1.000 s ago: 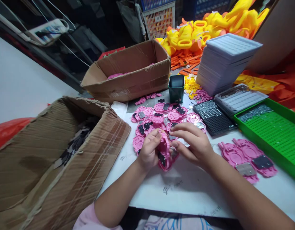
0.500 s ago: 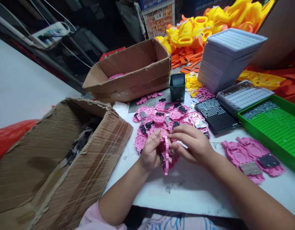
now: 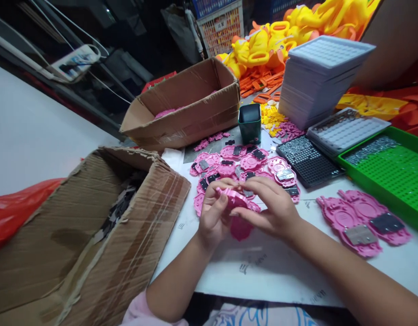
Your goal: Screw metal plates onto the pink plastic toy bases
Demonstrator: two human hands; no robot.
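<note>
A pink plastic casing piece (image 3: pixel 236 199) is held up between my two hands, turned nearly edge-on. My left hand (image 3: pixel 213 216) is closed around its left side, the thumb on the near face. At the opposite edge, the thumb and fingers of my right hand (image 3: pixel 276 206) pinch the piece. Just below hangs or lies another pink part (image 3: pixel 241 229); whether it joins the held one I cannot tell. Behind my hands spreads a pile of pink casing pieces (image 3: pixel 225 168), many with black or grey plates. Two more plated pieces (image 3: pixel 363 222) lie to the right.
An open cardboard box (image 3: pixel 151 226) stands at the left, another box (image 3: pixel 185 122) behind. A dark green container (image 3: pixel 249 124), black tray of metal bits (image 3: pixel 307 163), green tray (image 3: pixel 395 172) and tall stack of white trays (image 3: pixel 322 86) line the back right, before yellow toys (image 3: pixel 263 45).
The pink casing piece has turned from upright to nearly level in my hands. My right thumb has come onto its near edge. The view has shifted slightly.
</note>
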